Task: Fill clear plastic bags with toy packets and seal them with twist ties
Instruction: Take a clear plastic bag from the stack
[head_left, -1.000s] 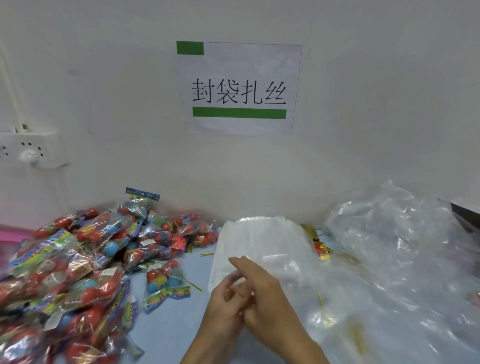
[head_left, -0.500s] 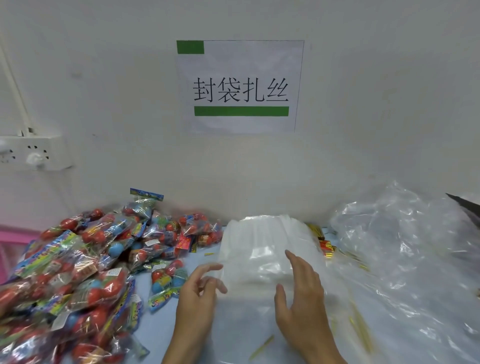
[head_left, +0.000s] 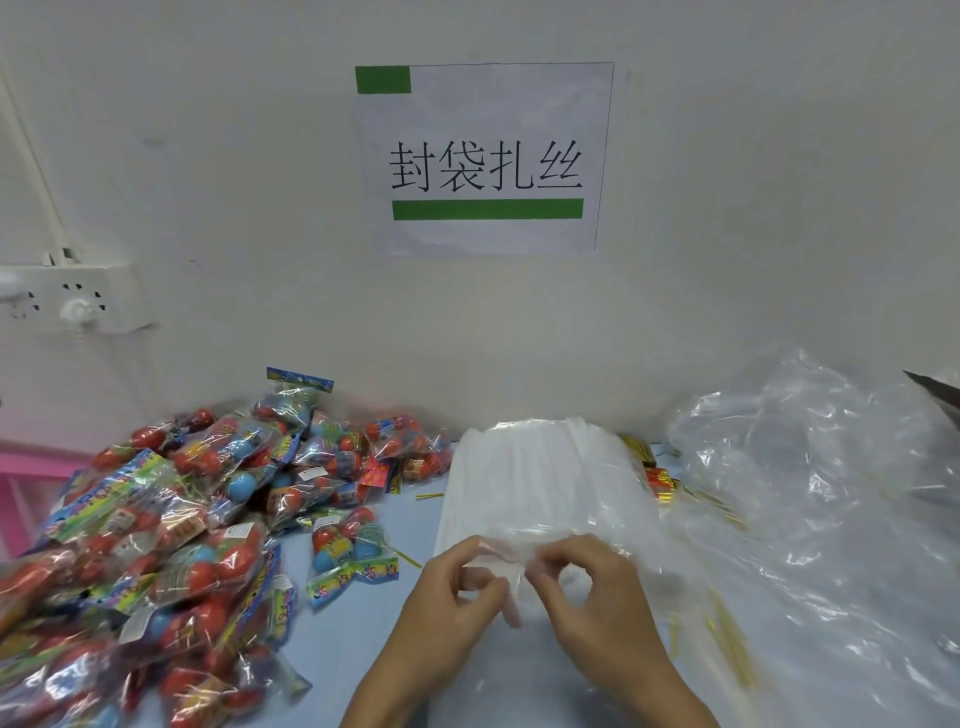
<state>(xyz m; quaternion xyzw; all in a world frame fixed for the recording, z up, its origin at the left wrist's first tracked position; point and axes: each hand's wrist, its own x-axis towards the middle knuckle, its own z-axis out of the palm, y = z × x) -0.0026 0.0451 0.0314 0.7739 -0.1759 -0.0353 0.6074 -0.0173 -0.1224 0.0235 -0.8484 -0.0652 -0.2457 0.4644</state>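
Left hand (head_left: 457, 584): fingers curled, pinching the near edge of the top bag (head_left: 498, 558).
Right hand (head_left: 592, 587): thumb and fingers pinching the same edge, just beside the left hand.
Bag stack (head_left: 540, 478): flat on the blue table (head_left: 358, 639), between packets and loose plastic.
Toy packets (head_left: 171, 519): heaped at left, one (head_left: 348, 556) apart near the left hand.
Twist ties (head_left: 727, 639): gold strips under the crumpled plastic (head_left: 821, 467) at right.
Wall: sign (head_left: 485, 156), socket (head_left: 78, 299) at left.
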